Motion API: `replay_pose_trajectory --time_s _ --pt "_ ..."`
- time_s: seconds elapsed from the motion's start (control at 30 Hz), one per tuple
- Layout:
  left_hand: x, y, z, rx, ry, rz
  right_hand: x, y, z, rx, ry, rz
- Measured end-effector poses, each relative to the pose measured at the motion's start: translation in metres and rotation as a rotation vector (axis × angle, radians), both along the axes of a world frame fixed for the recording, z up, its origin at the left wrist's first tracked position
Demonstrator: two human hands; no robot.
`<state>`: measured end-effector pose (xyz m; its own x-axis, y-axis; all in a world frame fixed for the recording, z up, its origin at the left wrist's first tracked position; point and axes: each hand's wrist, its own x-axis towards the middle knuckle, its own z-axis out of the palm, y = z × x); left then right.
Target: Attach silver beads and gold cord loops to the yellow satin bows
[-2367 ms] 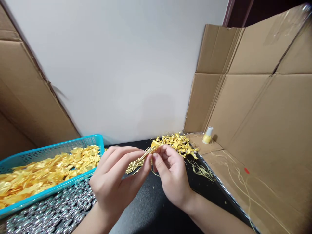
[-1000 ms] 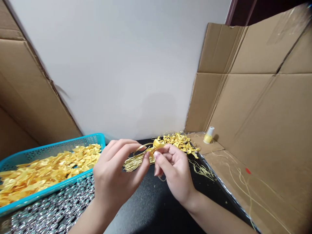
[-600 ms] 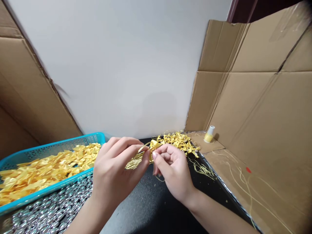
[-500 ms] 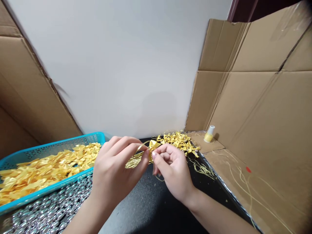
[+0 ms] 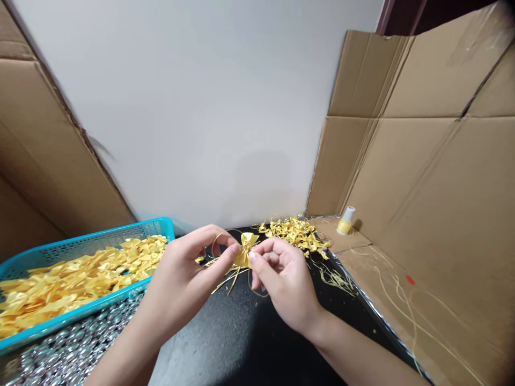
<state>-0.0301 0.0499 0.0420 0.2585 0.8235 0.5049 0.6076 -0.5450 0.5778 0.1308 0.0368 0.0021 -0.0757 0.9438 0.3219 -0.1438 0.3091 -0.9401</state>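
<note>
Both hands meet over the black tabletop (image 5: 241,343). My left hand (image 5: 183,281) pinches a small yellow ribbon bow (image 5: 246,247) between thumb and forefinger, with a bundle of thin gold wires (image 5: 225,276) fanning out below its fingers. My right hand (image 5: 284,284) is curled, its thumb and forefinger pinching the same bow from the right. A loop of gold wire (image 5: 219,238) arcs above the left fingertips.
A teal basket (image 5: 80,252) of yellow ribbon pieces stands at the left, with several silver beads (image 5: 68,354) in front of it. A heap of finished yellow bows (image 5: 295,233) lies behind the hands. A small yellow bottle (image 5: 344,221) and cardboard walls (image 5: 422,171) are at the right.
The bundle of gold wires has dropped from level between the hands to hanging below the left fingers. The bow now shows spread between both pinches, and a wire loop has appeared above.
</note>
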Motion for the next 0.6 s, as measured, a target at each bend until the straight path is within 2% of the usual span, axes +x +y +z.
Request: replay_pose_trajectory --time_s 0.6 --pt "0.0056 -0.0044 -0.002 0.247 0.102 0.049 -0.002 0.0008 -0.0015 0.014 0.012 -0.034"
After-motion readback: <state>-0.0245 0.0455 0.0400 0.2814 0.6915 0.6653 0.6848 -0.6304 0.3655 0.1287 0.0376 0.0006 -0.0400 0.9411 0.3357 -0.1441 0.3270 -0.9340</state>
